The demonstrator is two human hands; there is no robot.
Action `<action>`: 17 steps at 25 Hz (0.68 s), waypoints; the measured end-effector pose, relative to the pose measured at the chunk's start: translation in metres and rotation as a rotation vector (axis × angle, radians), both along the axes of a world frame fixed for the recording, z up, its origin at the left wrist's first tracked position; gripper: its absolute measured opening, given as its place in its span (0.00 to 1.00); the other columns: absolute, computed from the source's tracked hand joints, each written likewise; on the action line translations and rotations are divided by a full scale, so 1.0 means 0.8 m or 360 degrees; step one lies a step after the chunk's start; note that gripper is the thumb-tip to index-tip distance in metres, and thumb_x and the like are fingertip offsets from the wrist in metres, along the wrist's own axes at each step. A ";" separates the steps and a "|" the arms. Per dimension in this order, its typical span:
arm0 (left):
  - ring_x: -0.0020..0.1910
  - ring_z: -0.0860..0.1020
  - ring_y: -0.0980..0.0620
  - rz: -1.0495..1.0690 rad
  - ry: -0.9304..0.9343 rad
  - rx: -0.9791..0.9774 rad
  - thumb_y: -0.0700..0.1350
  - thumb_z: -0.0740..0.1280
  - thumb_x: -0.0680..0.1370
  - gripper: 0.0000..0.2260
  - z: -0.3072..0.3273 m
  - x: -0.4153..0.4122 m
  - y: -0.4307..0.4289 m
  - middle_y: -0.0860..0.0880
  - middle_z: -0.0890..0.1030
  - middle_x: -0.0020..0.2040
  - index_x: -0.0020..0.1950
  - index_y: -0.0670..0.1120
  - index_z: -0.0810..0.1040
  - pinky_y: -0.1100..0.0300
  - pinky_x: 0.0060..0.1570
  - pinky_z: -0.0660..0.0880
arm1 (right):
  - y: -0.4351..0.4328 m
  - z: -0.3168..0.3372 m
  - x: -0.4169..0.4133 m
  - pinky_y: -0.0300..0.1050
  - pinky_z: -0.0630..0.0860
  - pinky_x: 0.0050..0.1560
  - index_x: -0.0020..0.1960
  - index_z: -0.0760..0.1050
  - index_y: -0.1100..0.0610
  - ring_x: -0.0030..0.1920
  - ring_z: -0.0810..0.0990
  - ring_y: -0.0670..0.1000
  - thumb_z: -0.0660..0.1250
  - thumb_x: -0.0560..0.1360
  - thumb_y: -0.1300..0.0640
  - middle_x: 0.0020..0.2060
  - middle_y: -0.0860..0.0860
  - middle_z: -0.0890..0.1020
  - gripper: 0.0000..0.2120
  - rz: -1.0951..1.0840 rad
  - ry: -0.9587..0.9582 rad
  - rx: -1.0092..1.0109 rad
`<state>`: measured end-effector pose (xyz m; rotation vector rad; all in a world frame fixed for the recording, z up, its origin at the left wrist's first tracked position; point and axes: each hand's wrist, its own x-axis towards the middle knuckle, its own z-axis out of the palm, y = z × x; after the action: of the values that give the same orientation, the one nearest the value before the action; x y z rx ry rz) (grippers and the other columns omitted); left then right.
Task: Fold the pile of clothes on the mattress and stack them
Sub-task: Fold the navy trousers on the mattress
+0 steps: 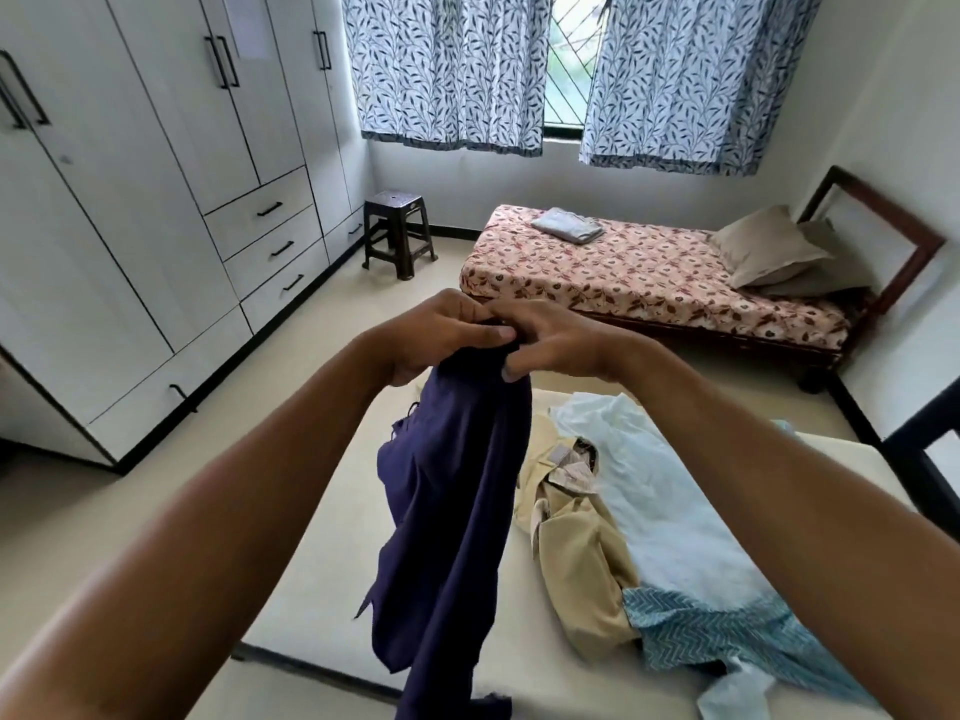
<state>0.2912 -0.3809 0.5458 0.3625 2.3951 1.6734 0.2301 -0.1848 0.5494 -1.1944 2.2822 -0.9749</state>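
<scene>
Two hands hold a navy garment up over the mattress.

The left hand (441,335) and right hand (550,340) meet, fingers and thumbs pinched on the top edge of the navy garment (452,511), which hangs limp above the left half of the mattress (519,641). It looks light and floppy; spreading the grip to two corners or shoulder seams should stop it bunching. On the mattress's right half lie the beige garment (582,563), pale cloth (660,501) and teal print cloth (717,631), unfolded. The mattress's left strip offers laying room, though its left edge is close.

Raised together, left grip (441,339) and right grip (563,341) pinch.
</scene>
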 end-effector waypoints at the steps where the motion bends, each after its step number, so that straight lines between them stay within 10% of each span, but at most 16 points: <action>1: 0.40 0.80 0.52 -0.0039 -0.0053 -0.0001 0.43 0.68 0.82 0.09 0.000 -0.001 -0.006 0.44 0.84 0.41 0.48 0.39 0.85 0.61 0.39 0.75 | -0.008 0.003 0.000 0.56 0.76 0.49 0.53 0.81 0.55 0.46 0.80 0.48 0.72 0.65 0.55 0.45 0.53 0.82 0.16 -0.0009 0.0041 0.0160; 5: 0.48 0.80 0.47 -0.0269 -0.0325 -0.0122 0.46 0.68 0.83 0.09 -0.016 0.004 -0.058 0.43 0.84 0.49 0.55 0.42 0.84 0.54 0.48 0.79 | -0.015 0.003 -0.010 0.54 0.75 0.43 0.38 0.80 0.55 0.37 0.77 0.48 0.71 0.68 0.57 0.34 0.50 0.80 0.01 -0.0008 0.0150 0.0332; 11: 0.61 0.83 0.49 -0.0298 -0.0396 -0.0509 0.43 0.78 0.75 0.18 -0.091 0.016 -0.101 0.53 0.85 0.60 0.64 0.54 0.83 0.42 0.68 0.76 | -0.014 0.016 -0.017 0.50 0.77 0.50 0.41 0.86 0.52 0.42 0.80 0.47 0.67 0.65 0.59 0.39 0.52 0.85 0.10 -0.0231 0.0144 -0.0037; 17: 0.62 0.81 0.49 0.0019 -0.0112 -0.0107 0.47 0.80 0.70 0.19 -0.109 0.010 -0.078 0.51 0.84 0.59 0.59 0.47 0.84 0.40 0.66 0.77 | 0.011 0.028 -0.020 0.42 0.72 0.43 0.37 0.84 0.54 0.36 0.76 0.42 0.67 0.62 0.64 0.31 0.44 0.81 0.09 -0.0341 0.0031 -0.0326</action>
<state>0.2991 -0.4429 0.4586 0.2743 2.4001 1.5786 0.2140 -0.1758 0.5715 -1.0550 2.4093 -1.3080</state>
